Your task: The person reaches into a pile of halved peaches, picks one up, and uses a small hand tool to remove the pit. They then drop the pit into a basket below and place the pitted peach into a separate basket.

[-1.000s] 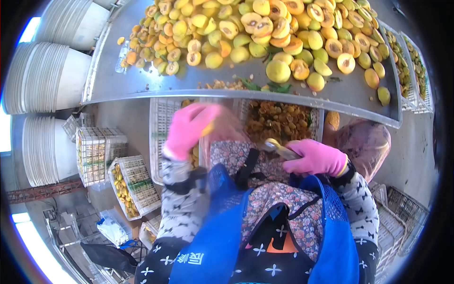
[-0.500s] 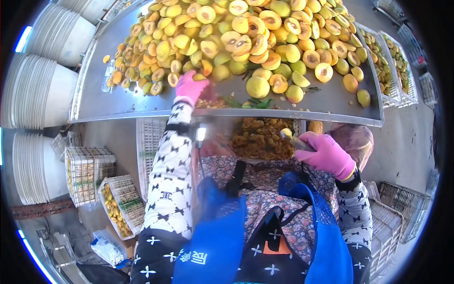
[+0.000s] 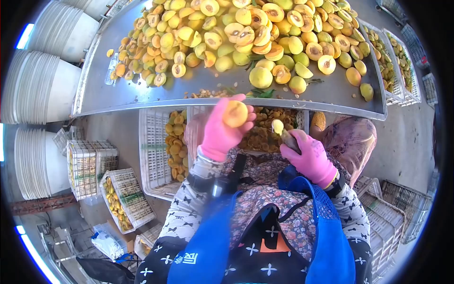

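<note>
In the head view, my left hand (image 3: 221, 135), in a pink glove, is closed around a peach half (image 3: 235, 114) just past the metal table's near edge. The peach's cut face is turned up. My right hand (image 3: 311, 159), also in a pink glove, grips a pitting spoon (image 3: 289, 140) by its dark handle. Its pale, rounded tip points toward the peach half but stays apart from it. Beyond my hands, a heap of halved and whole peaches (image 3: 262, 77) covers much of the metal table (image 3: 189, 94).
Below the table edge stand a white crate (image 3: 155, 154) with peach halves and another container with brownish pieces (image 3: 269, 137). More crates (image 3: 124, 199) stand at left and right. Stacked white tubs (image 3: 35, 87) line the left side. A clear bottle (image 3: 111, 68) lies on the table.
My left hand has drawn back from the heap toward me with a peach half and turned palm up. My right hand, still gripping the pitting spoon, has shifted slightly left.
</note>
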The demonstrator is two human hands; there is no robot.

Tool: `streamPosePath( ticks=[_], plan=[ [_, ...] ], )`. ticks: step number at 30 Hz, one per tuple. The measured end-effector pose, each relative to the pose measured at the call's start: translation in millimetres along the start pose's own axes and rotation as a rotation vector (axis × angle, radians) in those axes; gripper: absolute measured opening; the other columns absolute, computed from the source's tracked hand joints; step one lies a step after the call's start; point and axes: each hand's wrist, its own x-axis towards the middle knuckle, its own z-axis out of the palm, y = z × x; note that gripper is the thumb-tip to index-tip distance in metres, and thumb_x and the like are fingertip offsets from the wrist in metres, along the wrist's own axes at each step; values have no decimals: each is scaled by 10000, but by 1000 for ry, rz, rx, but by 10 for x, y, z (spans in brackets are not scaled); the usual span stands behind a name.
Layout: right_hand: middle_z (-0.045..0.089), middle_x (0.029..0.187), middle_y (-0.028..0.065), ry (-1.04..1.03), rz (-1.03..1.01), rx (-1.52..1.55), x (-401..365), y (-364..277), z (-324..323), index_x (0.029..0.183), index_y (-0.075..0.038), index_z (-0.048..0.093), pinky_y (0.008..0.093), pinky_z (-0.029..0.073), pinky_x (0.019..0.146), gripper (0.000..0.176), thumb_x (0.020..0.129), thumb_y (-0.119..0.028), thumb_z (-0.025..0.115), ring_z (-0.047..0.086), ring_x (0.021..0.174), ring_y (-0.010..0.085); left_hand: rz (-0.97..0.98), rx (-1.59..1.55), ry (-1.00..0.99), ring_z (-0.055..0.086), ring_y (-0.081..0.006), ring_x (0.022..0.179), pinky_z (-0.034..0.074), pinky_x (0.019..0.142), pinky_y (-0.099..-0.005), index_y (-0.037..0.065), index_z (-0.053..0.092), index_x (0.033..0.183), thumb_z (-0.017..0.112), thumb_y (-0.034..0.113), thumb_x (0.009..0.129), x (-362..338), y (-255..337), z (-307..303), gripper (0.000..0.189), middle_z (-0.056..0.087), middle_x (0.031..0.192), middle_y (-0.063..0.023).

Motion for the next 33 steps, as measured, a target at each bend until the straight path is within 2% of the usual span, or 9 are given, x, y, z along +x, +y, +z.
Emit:
streamPosePath(
  ticks=[2,5,6,9,15,22,25,29,33],
  plan=[
    [674,881,191,142,-117,118,14,-71,7,1219,-17,565,411,536,740,395,909,-237,671,664,837,393,15,70,-17,655,-275,946,530,780,-356,46,538,1327,486,443,1011,-9,-88,62,510,668,1109,-155],
    [676,831,142,-184,295,472,13,-207,-113,1208,-27,584,346,528,678,373,943,-283,643,673,738,284,-48,59,-95,660,-213,940,545,752,-303,42,556,1273,558,318,990,-52,-117,242,395,631,1153,-127],
    [656,787,69,-330,521,700,43,-330,-202,1187,-15,598,260,487,603,371,968,-314,610,618,643,147,-29,110,-158,654,-205,957,544,765,-301,41,555,1280,561,309,988,-51,-127,242,396,629,1160,-119],
    [624,760,12,-514,520,1068,-17,-163,-179,1161,5,604,202,434,553,394,968,-339,607,550,600,64,-46,341,-263,641,-186,999,537,810,-304,36,558,1299,585,262,970,-137,-66,203,400,635,1167,-99],
    [610,728,13,-585,544,920,4,-254,-135,1129,4,612,211,438,550,391,966,-352,607,549,587,82,-72,816,-228,613,-118,998,507,846,-266,10,591,1289,714,74,867,-307,-51,417,444,625,1117,-36],
    [609,723,6,-601,583,1077,20,-229,-193,1047,-26,618,215,448,553,327,944,-334,651,558,608,74,-57,733,-144,626,-148,844,510,681,-258,12,531,1344,599,230,964,-287,-43,274,444,637,1044,-89],
    [608,700,28,-446,601,666,62,-396,-160,1040,-23,615,264,481,573,303,936,-304,663,579,623,99,-34,321,49,642,-180,852,535,693,-288,12,532,1320,493,333,1014,-291,-53,302,444,641,1039,-109],
    [663,810,134,22,-206,-41,59,-236,140,1064,-40,589,424,532,638,350,858,-285,733,670,697,312,101,428,-53,660,-217,943,563,843,-329,-2,519,1299,526,180,1019,-279,-151,279,334,638,1115,-149],
    [622,767,87,74,-295,-290,148,-244,192,960,-95,564,428,496,567,279,864,-317,703,652,659,304,109,406,-51,649,-212,968,543,873,-328,1,531,1258,497,192,1025,-291,-158,392,303,629,1116,-132]
  ],
)
